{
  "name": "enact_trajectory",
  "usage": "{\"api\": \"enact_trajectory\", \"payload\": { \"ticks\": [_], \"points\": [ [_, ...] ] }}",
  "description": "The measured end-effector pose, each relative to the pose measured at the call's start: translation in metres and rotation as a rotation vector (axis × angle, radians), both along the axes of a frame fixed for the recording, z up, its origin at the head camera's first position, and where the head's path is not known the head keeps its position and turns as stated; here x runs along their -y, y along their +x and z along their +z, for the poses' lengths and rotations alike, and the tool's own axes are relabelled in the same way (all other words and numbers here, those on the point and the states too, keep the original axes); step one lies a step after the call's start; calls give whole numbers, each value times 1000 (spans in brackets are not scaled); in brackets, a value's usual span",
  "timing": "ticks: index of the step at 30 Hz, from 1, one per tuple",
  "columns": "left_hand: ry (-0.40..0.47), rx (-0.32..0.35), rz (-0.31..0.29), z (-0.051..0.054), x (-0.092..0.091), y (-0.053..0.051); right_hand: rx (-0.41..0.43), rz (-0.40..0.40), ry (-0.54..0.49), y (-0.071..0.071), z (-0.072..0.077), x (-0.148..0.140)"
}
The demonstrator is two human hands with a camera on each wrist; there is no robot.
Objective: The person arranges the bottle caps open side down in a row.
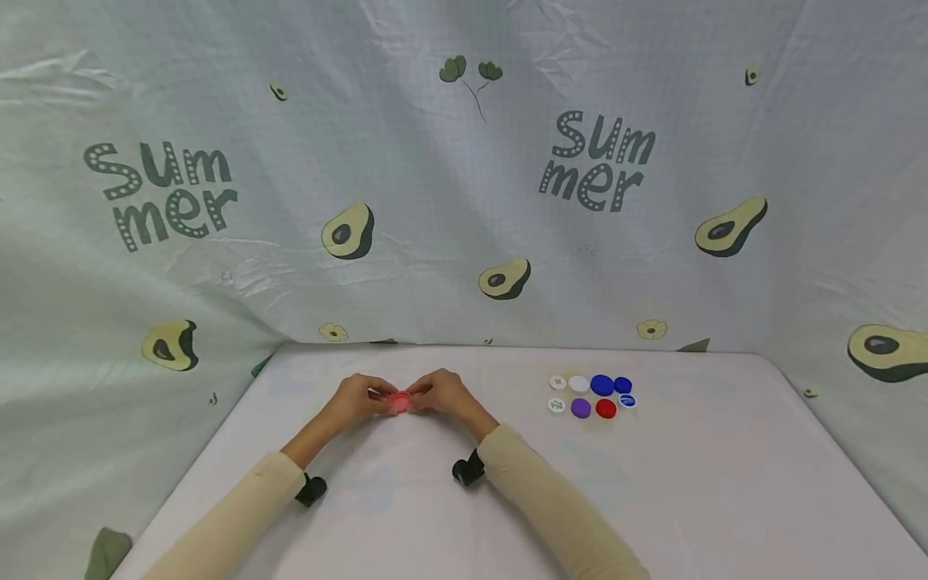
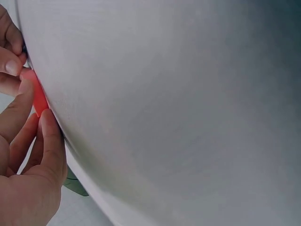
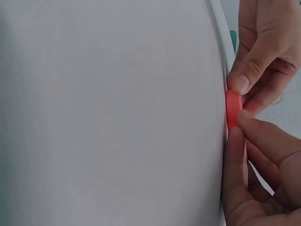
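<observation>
A pinkish-red round plastic cap point(image 1: 400, 402) is between the two hands, over the left part of the table. My left hand point(image 1: 358, 395) pinches its left edge with thumb and fingers, and my right hand point(image 1: 440, 392) pinches the opposite edge. From the left wrist, the cap point(image 2: 38, 94) shows side-on, with the left hand point(image 2: 35, 165) below it. In the right wrist view the cap point(image 3: 233, 108) is again edge-on, held by fingertips of both hands. Part of its rim is hidden by the fingers.
Right of the hands, several caps lie grouped in two rough rows, among them a large blue cap point(image 1: 602, 385), a purple cap point(image 1: 581, 408), a red cap point(image 1: 606, 409) and a white cap point(image 1: 578, 384). A printed cloth point(image 1: 435, 161) hangs behind the white-covered table point(image 1: 406, 515).
</observation>
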State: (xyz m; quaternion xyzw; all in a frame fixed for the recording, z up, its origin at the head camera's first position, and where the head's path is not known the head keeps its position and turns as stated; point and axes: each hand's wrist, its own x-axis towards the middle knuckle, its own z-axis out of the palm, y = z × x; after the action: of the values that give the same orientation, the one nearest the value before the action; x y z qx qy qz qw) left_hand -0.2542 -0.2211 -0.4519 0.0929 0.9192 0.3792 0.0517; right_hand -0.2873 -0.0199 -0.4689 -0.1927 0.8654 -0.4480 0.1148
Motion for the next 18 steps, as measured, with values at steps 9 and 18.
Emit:
{"api": "enact_trajectory", "payload": {
  "ticks": [9,18],
  "points": [
    [-42,-4,1,3,-1,-2,-25,-48,-32,1,0,5],
    [-31,-115,-52,5,-2,0,17,-77,-113,7,2,-1]
  ]
}}
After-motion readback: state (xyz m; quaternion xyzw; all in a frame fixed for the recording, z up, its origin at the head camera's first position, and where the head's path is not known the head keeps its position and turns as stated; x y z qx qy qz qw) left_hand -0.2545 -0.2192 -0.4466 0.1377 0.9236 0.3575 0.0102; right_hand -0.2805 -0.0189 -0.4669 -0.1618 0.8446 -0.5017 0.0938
